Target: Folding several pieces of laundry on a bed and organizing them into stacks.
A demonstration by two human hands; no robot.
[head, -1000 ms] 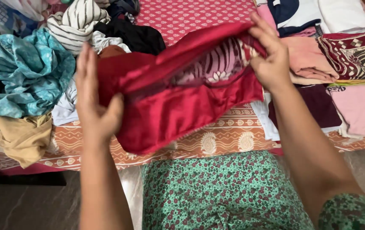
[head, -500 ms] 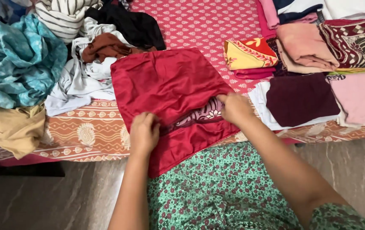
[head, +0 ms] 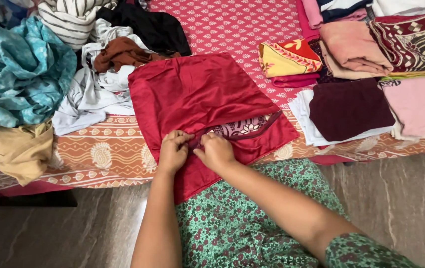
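Both hands meet at the near edge of a red satin garment (head: 197, 94) spread flat on the bed (head: 237, 25). Left hand (head: 173, 151) is curled into a loose fist, fingers pinching the dark trim at the garment's opening; right hand (head: 216, 151) sits just beside it, touching knuckle to knuckle, fingers closed on the same edge of cloth. Just beyond the right hand, the opening shows a patterned purple lining (head: 242, 130). The garment's lower corner hangs over the bed's edge, below the left hand, against the person's green floral dress (head: 252, 218).

Far to the left of the left hand lies a crumpled teal cloth (head: 19, 69), with a mustard-yellow cloth (head: 21, 149) nearer the bed's edge. Beyond the left hand sits a loose heap: a white cloth (head: 88, 94), a brown cloth (head: 121, 52), a black garment (head: 148, 25) and a striped garment (head: 71, 17). To the right of the right hand are folded pieces: a maroon folded cloth (head: 349, 106), a pink folded cloth (head: 418, 101), a peach folded cloth (head: 351, 47), and a yellow folded cloth with red border (head: 287, 57).
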